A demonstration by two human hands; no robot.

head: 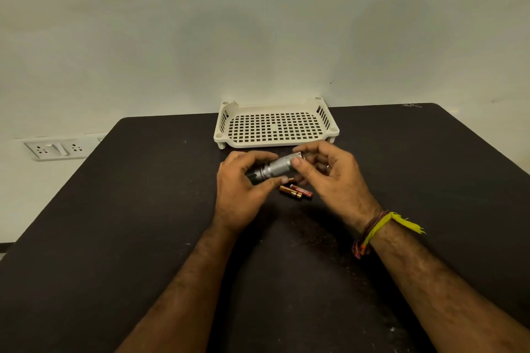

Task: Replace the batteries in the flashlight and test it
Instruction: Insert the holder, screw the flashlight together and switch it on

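Two bare arms with no sleeves. Both arms have dark hair on them. The left hand (240,189) wears nothing. The right hand (332,178) has a thin ring (327,166) on one finger. On the right wrist, just below the hand, are thread bands (370,231): thin red and brown ones and a yellow one. The yellow band's frayed ends (410,225) stick out to the side of the wrist.

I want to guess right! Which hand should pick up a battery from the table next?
Probably the right hand. It only pinches the flashlight at its end, just above the batteries. The left hand wraps the flashlight's head end, steadying it.
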